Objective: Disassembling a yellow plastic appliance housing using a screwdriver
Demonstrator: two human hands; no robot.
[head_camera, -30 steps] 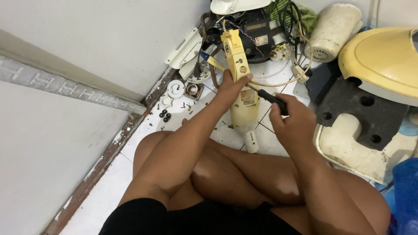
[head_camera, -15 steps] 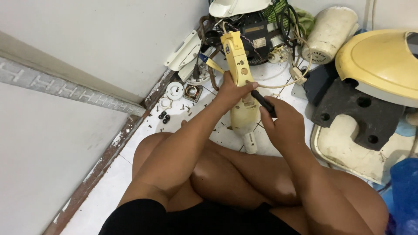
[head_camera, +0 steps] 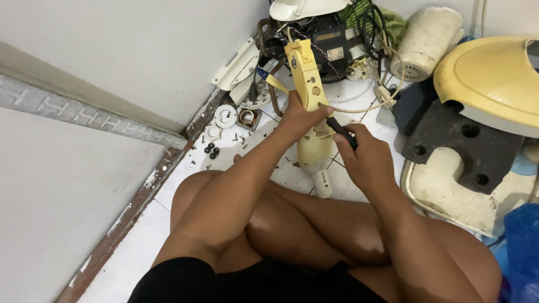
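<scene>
Steadiness matters here: my left hand [head_camera: 300, 119] grips the yellow housing [head_camera: 310, 106] upright on the floor before my knees, while my right hand [head_camera: 365, 160], just beside it, clenches the black-handled screwdriver [head_camera: 340, 132], which I should press squarely into its side.

Yellow housing [head_camera: 310, 106] in left hand [head_camera: 300, 116]: smooth plastic, slightly glossy, grimy. Screwdriver handle [head_camera: 342, 132] in right hand [head_camera: 368, 163]: black, matt, looks like plastic or rubber. Yellow dome cover [head_camera: 488, 78]: glossy smooth plastic. Dark slab [head_camera: 460, 143] with holes: matt, foam-like. Floor tiles [head_camera: 151, 247]: glossy white ceramic, dusty. Wall skirting [head_camera: 140, 191]: rough, chipped paint. Small screws [head_camera: 212, 150]: dark metal.
</scene>
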